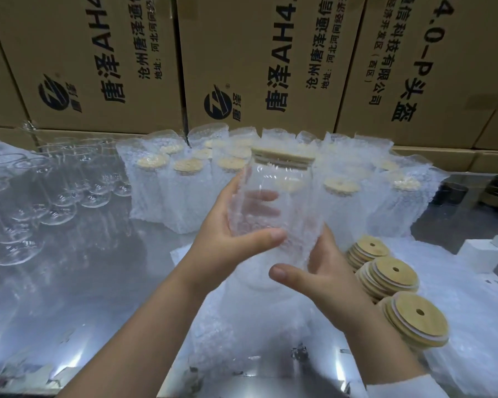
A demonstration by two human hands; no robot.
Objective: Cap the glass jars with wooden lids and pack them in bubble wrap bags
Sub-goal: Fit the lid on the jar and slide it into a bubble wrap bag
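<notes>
A capped glass jar is held up in front of the chest, above the table, about midway between both hands. Its long axis is kept nearly upright, with the wooden lid at the top and leaning slightly away. A bubble wrap bag is seen round its lower part, while the lid and shoulder stand out above the bag's mouth.

The left hand is wrapped round the jar from the left, its thumb laid across the front and its fingers visible through the glass. The right hand is cupped under and behind the bag's lower end, thumb stretched out. Its fingers are hidden, so a pinch cannot be confirmed.

The jar is judged to be only partly bagged. The remaining slide would run along that upright axis, the bag being drawn up from below by the right hand.

Bagged jars are lined behind, and 3 stacks of lids lie to the right.
</notes>
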